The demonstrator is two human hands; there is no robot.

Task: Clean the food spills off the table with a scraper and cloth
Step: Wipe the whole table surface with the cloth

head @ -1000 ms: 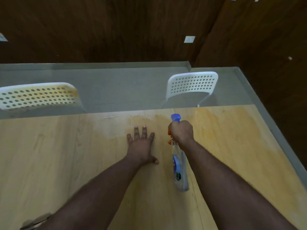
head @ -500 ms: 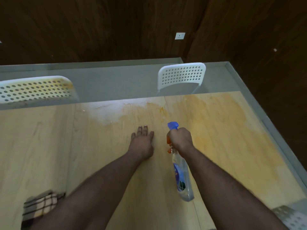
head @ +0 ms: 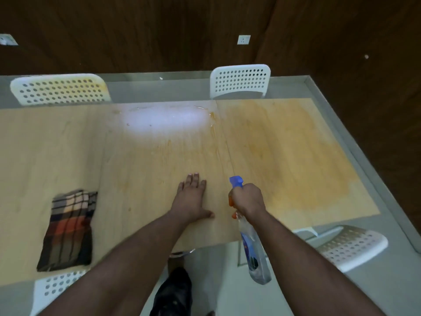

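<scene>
My right hand (head: 247,198) keeps a closed grip round the neck of the spray bottle (head: 252,249), fingers curled just under the blue nozzle (head: 235,181), which points away over the tabletop (head: 141,169); the clear body hangs down past the near edge. My left hand (head: 192,197) lies flat on the wood, fingers straight and spread, holding nothing. The cloth (head: 68,229) rests on the tabletop well to the left of that hand, near the front edge, untouched. It is a checked fabric in dark, orange and pale squares, folded into a rough oblong with slightly uneven edges. I judge it light, soft and limp: it will sag and unfold if lifted by a corner, so the sound hold is a full-hand gather across the folded middle, or a flat palm pressing it down for wiping. It should drag well on dry wood and slide readily once wet. The spills show as a broad orange stain (head: 296,156) across the right half of the tabletop and a wet sheen with droplets (head: 168,119) at the far edge. No scraper is visible. White perforated chairs (head: 240,80) stand around.
</scene>
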